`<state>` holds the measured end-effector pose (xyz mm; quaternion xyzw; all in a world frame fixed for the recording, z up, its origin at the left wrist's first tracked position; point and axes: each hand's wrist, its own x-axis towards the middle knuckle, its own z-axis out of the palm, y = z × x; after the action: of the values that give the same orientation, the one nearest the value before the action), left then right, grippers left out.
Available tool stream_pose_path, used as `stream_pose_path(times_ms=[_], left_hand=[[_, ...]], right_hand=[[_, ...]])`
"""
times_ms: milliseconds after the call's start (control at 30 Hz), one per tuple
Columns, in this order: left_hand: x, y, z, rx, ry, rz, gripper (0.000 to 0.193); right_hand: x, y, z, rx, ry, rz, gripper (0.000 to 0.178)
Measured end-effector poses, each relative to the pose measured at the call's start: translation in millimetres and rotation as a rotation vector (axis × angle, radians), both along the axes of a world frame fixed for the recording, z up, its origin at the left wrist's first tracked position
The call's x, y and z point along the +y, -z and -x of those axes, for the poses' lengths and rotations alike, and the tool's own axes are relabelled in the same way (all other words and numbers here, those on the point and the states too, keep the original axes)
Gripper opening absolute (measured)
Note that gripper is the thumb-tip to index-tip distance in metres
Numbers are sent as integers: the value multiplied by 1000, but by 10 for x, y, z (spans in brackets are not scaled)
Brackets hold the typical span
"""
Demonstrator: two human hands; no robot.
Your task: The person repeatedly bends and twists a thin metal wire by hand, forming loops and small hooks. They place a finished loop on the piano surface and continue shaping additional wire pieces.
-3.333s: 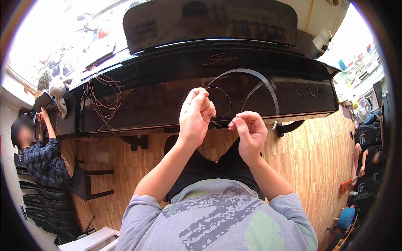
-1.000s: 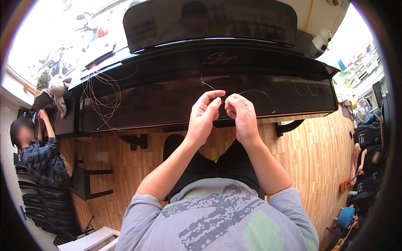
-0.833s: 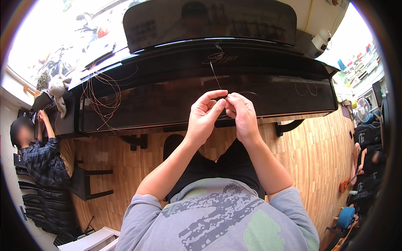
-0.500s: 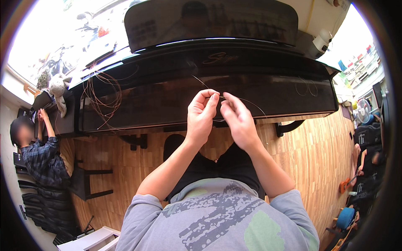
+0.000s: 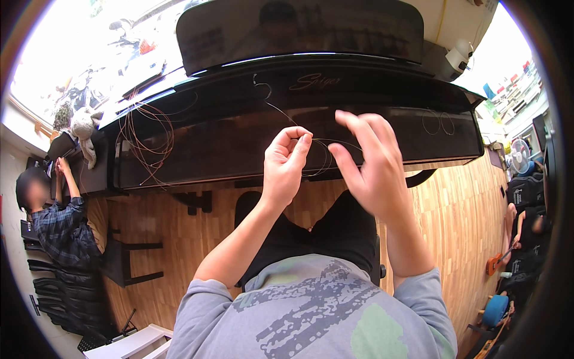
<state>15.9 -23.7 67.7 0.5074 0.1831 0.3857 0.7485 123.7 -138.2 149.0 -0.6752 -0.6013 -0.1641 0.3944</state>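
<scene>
My left hand [image 5: 286, 167] is closed in a pinch on a thin wire string [image 5: 278, 109]. One end of the string runs up and away over the closed black lid of a piano [image 5: 227, 137]. The rest curves in loose loops to the right of my left fingertips. My right hand [image 5: 376, 161] is raised to the right of the loops, thumb and fingers apart and slightly blurred. A strand passes close to its thumb, but no grip on it shows.
A loose coil of copper-coloured wire [image 5: 173, 130] lies on the piano's left end. Small thin loops [image 5: 439, 122] rest toward its right end. A grey plush toy [image 5: 84, 122] sits at the left, near a seated person [image 5: 63, 221]. A white fan [image 5: 520, 154] stands far right.
My right hand has moved away from my left, up and to the right, and its fingers have spread. The string's loops and upper end show more now. My left hand has barely moved.
</scene>
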Motion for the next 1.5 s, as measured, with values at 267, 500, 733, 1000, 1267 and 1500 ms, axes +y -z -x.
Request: stream_pose_path(times_ms=[267, 500, 733, 1000, 1267, 1500], left_hand=[[-14, -22, 35, -169, 136, 177, 5], [-48, -91, 15, -320, 191, 419, 6], [-9, -51, 101, -5, 103, 213, 13], [97, -624, 476, 351, -475, -1486, 23], [283, -549, 283, 513, 218, -1017, 20], [211, -362, 254, 209, 300, -245, 29]], right_hand=[[299, 654, -187, 1261, -575, 242, 25], [431, 710, -42, 1573, -662, -73, 28], [430, 668, -108, 1580, -617, -124, 27], [328, 515, -200, 1369, -631, 99, 27], [285, 392, -140, 1232, -632, 214, 27], [358, 387, -76, 1490, -700, 133, 28]])
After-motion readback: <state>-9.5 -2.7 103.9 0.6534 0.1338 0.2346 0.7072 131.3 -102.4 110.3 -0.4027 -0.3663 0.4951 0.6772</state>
